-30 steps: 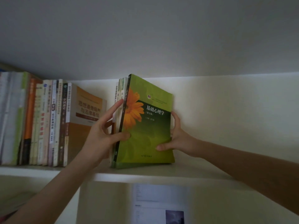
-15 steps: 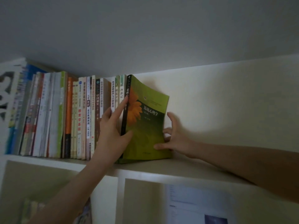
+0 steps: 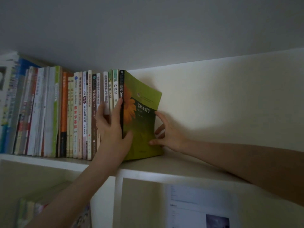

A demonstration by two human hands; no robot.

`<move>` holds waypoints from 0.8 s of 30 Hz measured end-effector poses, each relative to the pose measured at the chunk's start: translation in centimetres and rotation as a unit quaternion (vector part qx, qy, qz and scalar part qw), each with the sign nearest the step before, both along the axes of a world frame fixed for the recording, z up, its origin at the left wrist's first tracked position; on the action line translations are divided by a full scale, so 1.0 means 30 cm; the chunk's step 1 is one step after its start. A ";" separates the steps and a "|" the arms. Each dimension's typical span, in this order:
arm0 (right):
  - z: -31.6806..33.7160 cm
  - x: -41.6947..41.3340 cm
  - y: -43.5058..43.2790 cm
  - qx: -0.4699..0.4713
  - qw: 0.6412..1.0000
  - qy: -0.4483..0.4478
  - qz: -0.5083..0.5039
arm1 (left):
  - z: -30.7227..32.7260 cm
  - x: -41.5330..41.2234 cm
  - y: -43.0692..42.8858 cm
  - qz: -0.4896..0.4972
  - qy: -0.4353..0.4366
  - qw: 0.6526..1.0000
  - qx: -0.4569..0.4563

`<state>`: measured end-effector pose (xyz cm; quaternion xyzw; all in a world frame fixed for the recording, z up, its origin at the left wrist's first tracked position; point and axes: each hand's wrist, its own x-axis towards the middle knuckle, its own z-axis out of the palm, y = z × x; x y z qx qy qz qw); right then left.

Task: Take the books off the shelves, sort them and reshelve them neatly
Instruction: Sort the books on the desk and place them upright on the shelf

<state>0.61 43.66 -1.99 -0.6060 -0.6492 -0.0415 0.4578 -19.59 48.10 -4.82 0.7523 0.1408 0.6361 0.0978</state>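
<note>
Pale upright books [image 3: 9, 102] at far left are blurred and cut by the edge. The left hand [image 3: 113, 129] hides some lower spines. Print on the white paper sheet [image 3: 197, 206] is unreadable, its bottom cropped.

Two bare arms are showing in the dim light. The left arm [image 3: 69, 195] is looking long and thin, and it is ending in the left hand [image 3: 113, 129] with slim fingers [image 3: 118, 107]. The right arm [image 3: 246, 163] is looking wider and darker in the shade, and it is ending in the right hand [image 3: 171, 137].
</note>
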 end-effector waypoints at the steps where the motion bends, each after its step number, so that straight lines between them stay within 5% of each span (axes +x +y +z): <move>1: 0.000 0.002 -0.001 -0.024 0.999 0.020 0.021 | -0.005 0.007 -0.001 0.020 0.022 0.999 0.016; 4: -0.007 -0.007 0.007 -0.074 0.987 0.108 0.095 | -0.013 0.015 -0.003 0.057 0.067 0.995 0.046; 8: -0.002 0.014 0.029 -0.080 0.987 0.021 0.140 | -0.022 0.006 -0.015 0.057 0.074 0.993 0.072; 11: -0.001 0.002 0.022 -0.104 0.990 0.000 0.099 | -0.021 0.000 -0.011 0.104 0.106 0.987 0.063; 16: 0.021 -0.018 0.005 -0.080 0.974 -0.181 -0.115 | -0.001 0.029 -0.020 0.178 0.132 0.975 0.004; 24: -0.012 -0.016 -0.058 -0.147 0.988 0.012 0.043 | 0.000 -0.026 0.016 0.079 0.166 0.982 0.051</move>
